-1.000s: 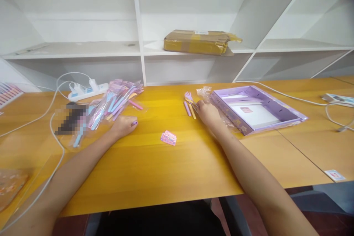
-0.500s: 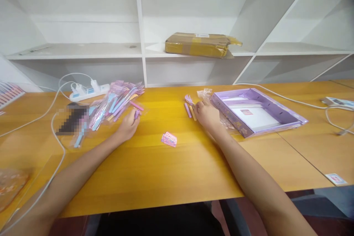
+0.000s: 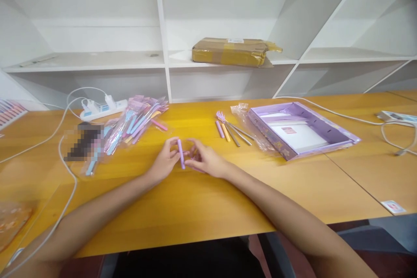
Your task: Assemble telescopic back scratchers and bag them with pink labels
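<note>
A purple stick (image 3: 181, 154) stands nearly upright between my two hands above the middle of the table. My left hand (image 3: 166, 158) grips it from the left. My right hand (image 3: 204, 158) is close on its right side, fingers curled and partly apart; whether they touch the stick is unclear. The pink cards are hidden around my hands. Farther right lie a short purple stick (image 3: 219, 129), an orange stick (image 3: 226, 132), a purple claw-shaped head (image 3: 221, 116) and thin metal rods (image 3: 239, 132).
Bagged colourful tools (image 3: 133, 121) lie at the left beside a power strip (image 3: 104, 110) and white cables. An open purple box (image 3: 298, 132) sits at the right, with clear wrappers (image 3: 241, 110) next to it. A taped parcel (image 3: 234, 52) rests on the shelf.
My left hand has moved right with the purple stick. My right hand has left the orange stick and come to the middle, uncovering the metal rods.
</note>
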A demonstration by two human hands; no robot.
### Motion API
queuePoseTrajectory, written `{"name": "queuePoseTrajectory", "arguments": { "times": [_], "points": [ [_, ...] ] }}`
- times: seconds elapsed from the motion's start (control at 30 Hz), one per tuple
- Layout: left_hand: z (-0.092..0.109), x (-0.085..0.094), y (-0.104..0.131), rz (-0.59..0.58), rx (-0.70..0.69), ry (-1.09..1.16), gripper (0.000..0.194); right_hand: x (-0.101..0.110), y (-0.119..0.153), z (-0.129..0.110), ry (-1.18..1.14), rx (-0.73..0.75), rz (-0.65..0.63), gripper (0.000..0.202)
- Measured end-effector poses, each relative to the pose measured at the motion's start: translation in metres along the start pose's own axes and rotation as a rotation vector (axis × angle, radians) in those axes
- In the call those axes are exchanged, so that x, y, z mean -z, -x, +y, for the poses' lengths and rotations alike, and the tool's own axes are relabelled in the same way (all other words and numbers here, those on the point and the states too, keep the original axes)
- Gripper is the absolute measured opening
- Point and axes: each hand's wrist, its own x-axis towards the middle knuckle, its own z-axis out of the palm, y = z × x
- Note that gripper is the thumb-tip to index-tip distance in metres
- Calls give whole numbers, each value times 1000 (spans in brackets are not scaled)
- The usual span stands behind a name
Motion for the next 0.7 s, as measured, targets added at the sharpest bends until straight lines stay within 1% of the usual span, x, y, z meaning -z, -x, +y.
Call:
{"name": "queuePoseTrajectory", "arguments": {
  "times": [0.03,0.1,0.17,0.2,0.33,0.43,0.5,0.53,0.6,0.63,0.7],
  "points": [
    [0,-1,1,-1,-15,10,56,-8,1,-4,-62,15,-21,68],
    [-1,-3,2,9,-43,25,57,-17,1,-8,-120,29,7,56],
    [-2,-5,1,30,-68,33,55,-19,0,-9,-132,29,66,43],
    [-2,-5,1,39,-76,30,52,-19,0,-9,-139,27,87,40],
    [-3,-9,-2,36,-63,20,36,-18,-1,-10,-229,-10,137,41],
    [-5,-13,-2,41,-80,57,34,-24,-2,-9,-332,-65,164,41],
    [-4,-12,-2,37,-119,12,31,-27,-3,-7,-372,-86,189,44],
    [-2,-10,-3,31,-152,-51,27,-27,-4,-5,-373,-85,204,46],
    [3,1,-7,20,-250,-274,17,-19,-6,1,-316,-69,244,44],
    [6,10,-10,25,-314,-430,13,-11,-6,5,-250,-64,272,41],
    [11,34,-19,46,-432,-794,18,12,-6,16,-34,-79,349,37]
  ]
}}
